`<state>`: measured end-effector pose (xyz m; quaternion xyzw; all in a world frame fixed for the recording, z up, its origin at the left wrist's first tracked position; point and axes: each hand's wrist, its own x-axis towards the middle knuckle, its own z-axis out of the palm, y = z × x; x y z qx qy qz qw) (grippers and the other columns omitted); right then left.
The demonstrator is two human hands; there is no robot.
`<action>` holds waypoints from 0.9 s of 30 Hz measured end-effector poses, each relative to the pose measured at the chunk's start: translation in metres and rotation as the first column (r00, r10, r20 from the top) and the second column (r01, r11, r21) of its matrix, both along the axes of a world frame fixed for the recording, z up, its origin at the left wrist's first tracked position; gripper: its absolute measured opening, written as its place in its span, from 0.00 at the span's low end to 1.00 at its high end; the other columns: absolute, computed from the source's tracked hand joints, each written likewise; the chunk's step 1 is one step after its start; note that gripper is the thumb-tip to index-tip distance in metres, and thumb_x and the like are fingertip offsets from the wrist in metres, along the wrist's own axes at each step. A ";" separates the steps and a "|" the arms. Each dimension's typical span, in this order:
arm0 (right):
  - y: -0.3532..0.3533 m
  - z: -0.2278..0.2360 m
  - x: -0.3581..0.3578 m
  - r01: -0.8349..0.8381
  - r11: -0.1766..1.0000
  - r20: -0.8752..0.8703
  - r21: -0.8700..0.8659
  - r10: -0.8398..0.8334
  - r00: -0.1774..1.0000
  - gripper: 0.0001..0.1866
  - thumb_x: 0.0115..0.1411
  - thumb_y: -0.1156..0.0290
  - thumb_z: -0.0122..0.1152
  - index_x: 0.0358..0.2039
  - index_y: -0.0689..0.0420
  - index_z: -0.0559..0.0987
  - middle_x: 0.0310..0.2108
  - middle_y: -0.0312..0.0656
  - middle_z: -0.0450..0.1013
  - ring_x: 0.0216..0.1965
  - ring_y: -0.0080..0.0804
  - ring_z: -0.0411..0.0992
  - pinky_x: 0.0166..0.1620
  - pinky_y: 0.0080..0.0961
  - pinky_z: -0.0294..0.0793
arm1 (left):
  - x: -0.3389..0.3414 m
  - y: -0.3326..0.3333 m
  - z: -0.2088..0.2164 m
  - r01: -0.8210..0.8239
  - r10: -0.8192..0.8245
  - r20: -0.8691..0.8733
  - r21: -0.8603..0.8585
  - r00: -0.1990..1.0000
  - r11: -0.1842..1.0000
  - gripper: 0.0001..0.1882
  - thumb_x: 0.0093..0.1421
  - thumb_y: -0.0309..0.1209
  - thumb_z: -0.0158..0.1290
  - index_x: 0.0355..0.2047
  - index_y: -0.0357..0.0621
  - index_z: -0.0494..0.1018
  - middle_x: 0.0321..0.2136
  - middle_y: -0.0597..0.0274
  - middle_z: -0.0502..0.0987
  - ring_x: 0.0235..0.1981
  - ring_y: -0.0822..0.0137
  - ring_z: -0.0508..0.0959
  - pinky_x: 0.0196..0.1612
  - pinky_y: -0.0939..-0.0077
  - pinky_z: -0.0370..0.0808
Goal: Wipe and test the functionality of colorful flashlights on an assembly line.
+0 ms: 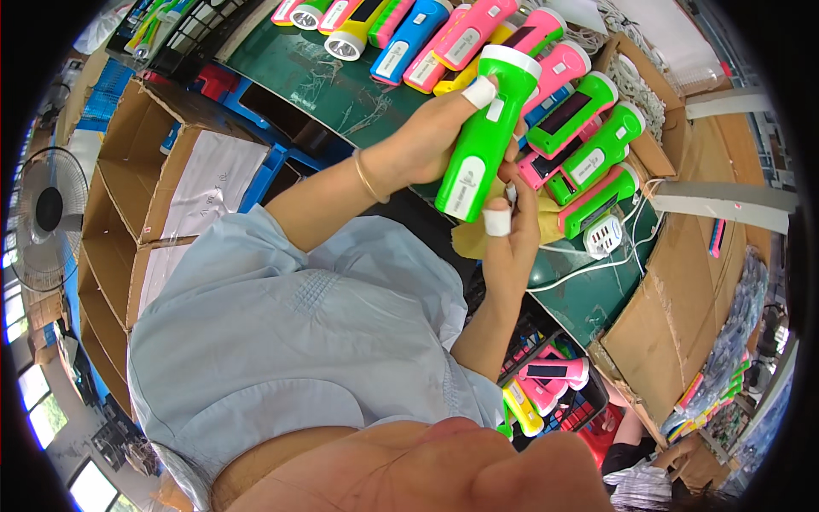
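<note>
My left hand (426,136) is closed around a green flashlight (488,136) with a white lens rim, a small white switch and a white label on its handle. Its taped thumb lies on the flashlight near the switch. My right hand (514,235), with white tape on its thumb and a finger, is curled just beside the flashlight's lower part. A yellow cloth (469,240) shows on both sides of that hand and appears gripped in it; the fingers behind are partly hidden.
Pink, blue, yellow and green flashlights (415,43) lie in rows across the green table (320,92). A white charging hub (604,236) with cables sits at the right. Cardboard compartments (119,183) stand at left, a black crate (567,414) of flashlights below, and a fan (49,209) far left.
</note>
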<state>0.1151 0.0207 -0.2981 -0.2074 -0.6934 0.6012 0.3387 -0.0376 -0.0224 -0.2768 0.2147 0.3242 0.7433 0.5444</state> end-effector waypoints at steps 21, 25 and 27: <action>0.029 0.037 -0.013 -0.024 0.979 0.217 0.204 -0.022 0.976 0.09 0.55 0.73 0.55 0.22 0.64 0.70 0.16 0.35 0.61 0.18 0.19 0.55 0.22 0.17 0.54 | -0.006 -0.017 0.005 -0.131 -0.056 -0.899 -0.125 0.435 0.983 0.42 0.48 0.30 0.56 0.59 0.34 0.47 0.49 0.47 0.64 0.48 0.58 0.67 0.51 0.69 0.64; 0.024 0.038 -0.013 0.044 0.951 0.235 0.307 -0.121 0.964 0.08 0.54 0.73 0.55 0.22 0.64 0.71 0.15 0.35 0.59 0.17 0.19 0.54 0.21 0.19 0.53 | -0.002 -0.015 0.000 -0.247 -0.019 -0.950 -0.101 0.312 0.964 0.39 0.43 0.33 0.59 0.53 0.31 0.55 0.46 0.45 0.66 0.44 0.55 0.70 0.47 0.69 0.67; 0.024 0.038 -0.013 0.050 0.934 0.281 0.354 -0.157 0.947 0.10 0.54 0.72 0.56 0.21 0.64 0.70 0.14 0.38 0.59 0.15 0.23 0.56 0.20 0.21 0.54 | 0.002 -0.015 -0.002 -0.267 -0.049 -0.938 -0.148 0.344 0.952 0.38 0.42 0.34 0.59 0.51 0.30 0.57 0.45 0.45 0.67 0.43 0.55 0.71 0.45 0.69 0.68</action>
